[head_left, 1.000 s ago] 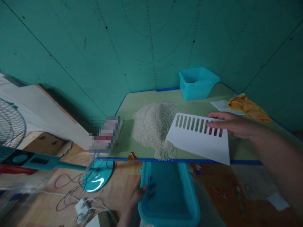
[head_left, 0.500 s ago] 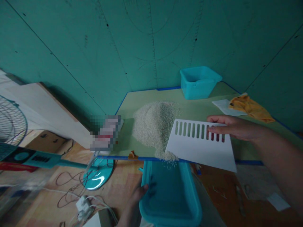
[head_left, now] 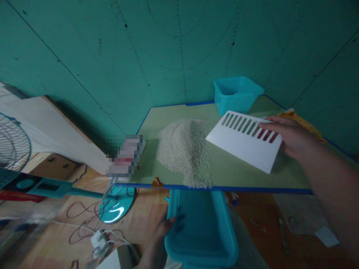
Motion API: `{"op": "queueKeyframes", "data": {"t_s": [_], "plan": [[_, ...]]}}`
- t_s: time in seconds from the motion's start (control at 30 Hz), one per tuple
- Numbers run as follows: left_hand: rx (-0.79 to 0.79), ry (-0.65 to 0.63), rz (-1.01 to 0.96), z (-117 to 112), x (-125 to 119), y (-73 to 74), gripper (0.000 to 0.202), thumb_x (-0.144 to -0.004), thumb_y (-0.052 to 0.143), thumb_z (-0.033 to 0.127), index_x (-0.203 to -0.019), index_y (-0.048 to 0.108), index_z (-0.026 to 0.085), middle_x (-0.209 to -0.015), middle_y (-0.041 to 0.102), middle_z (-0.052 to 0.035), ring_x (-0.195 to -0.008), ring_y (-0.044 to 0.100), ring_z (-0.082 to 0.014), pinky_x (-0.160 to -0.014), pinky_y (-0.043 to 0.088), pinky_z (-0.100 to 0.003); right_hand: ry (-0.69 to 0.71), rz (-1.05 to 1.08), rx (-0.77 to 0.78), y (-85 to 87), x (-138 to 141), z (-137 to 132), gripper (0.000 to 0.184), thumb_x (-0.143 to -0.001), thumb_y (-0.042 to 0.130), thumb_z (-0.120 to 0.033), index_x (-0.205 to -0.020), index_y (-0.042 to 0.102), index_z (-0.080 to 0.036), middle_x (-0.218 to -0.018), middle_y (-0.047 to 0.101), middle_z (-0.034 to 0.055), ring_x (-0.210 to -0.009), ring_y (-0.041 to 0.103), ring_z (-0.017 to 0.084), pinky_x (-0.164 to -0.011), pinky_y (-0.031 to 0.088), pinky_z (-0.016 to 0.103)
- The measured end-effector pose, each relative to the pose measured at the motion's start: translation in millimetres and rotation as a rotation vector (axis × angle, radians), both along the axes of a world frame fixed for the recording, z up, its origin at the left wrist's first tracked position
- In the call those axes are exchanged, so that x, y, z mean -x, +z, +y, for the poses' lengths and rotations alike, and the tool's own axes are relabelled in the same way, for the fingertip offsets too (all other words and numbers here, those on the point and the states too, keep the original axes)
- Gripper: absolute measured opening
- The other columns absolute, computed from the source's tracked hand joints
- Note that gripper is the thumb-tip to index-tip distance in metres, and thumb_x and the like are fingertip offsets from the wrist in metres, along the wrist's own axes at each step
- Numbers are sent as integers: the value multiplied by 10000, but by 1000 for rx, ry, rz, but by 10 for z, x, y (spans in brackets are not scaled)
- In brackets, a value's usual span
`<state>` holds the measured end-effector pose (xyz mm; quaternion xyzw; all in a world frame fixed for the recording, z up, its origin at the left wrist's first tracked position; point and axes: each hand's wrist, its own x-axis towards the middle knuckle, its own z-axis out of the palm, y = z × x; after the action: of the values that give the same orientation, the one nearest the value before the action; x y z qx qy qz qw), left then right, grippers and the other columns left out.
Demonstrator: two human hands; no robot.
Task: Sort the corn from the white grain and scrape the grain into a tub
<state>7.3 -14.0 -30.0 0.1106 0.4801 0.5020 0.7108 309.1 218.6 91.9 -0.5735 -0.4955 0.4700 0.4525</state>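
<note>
white scraper (head_left: 241, 142) pinched in our right hand (head_left: 291, 136), left hand (head_left: 159, 235) clasping a blue tub (head_left: 200, 224). the rice (head_left: 185, 153) likely needs sweeping in.

Right hand (head_left: 290, 137) raised, fingers bent — left hand (head_left: 158, 239) low (thumb up)

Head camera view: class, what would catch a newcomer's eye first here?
The pale mound of rice stands out first, in the middle of the green board, reaching its blue front edge. To its right, the right hand holds a white slotted scraper. Below that edge, the left hand grips a long turquoise tray.
</note>
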Motion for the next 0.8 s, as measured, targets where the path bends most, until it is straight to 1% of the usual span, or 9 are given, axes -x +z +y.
{"op": "queueKeyframes", "data": {"t_s": [0.1, 0.23, 0.3, 0.47, 0.67, 0.8], "plan": [[18, 9, -18, -9, 11, -4, 473, -705, 622, 409, -1129, 617, 198, -1172, 658, -93, -1271, 374, -340, -1052, 283, -482, 6, -24, 41, 8, -8, -26, 147, -617, 613, -262, -682, 496, -200, -513, 546, -44, -404, 487, 81, -391, 347, 191], [50, -11, -25, -16, 31, -19, 490, -701, 628, 417, -1148, 606, 218, -1186, 650, -91, -1267, 379, -345, -1043, 297, -492, 162, -85, 85, -8, -16, -86, 202, -627, 643, -324, -646, 487, -196, -507, 538, -45, -416, 480, 79, -410, 338, 192], [50, -9, -14, -14, 30, -9, 481, -703, 632, 403, -1148, 606, 220, -1187, 649, -91, -1261, 389, -345, -1041, 298, -495, 228, -112, 97, -25, -24, -97, 233, -630, 650, -367, -666, 492, -199, -531, 547, -45, -444, 491, 82, -430, 346, 192], [31, 16, -4, -1, -3, 50, 398, -728, 610, 372, -1080, 646, 191, -1152, 669, -106, -1252, 404, -339, -1040, 303, -475, 329, -116, 149, -36, -38, -104, 302, -604, 675, -433, -722, 508, -210, -609, 581, -32, -522, 532, 104, -475, 379, 203], [82, 26, 11, -8, -34, 96, 378, -726, 608, 380, -1044, 669, 186, -1119, 685, -103, -1254, 400, -343, -1041, 297, -495, 477, -141, 295, 1, -29, -157, 434, -568, 713, -455, -867, 511, -213, -695, 608, -26, -579, 559, 119, -520, 416, 224], [73, 23, 14, -7, -38, 102, 360, -727, 610, 381, -1022, 677, 187, -1141, 675, -97, -1257, 397, -334, -1026, 335, -467, 660, -200, 306, -6, -46, -157, 369, -648, 658, -487, -793, 487, -195, -656, 586, -21, -562, 550, 113, -518, 406, 230]]}}
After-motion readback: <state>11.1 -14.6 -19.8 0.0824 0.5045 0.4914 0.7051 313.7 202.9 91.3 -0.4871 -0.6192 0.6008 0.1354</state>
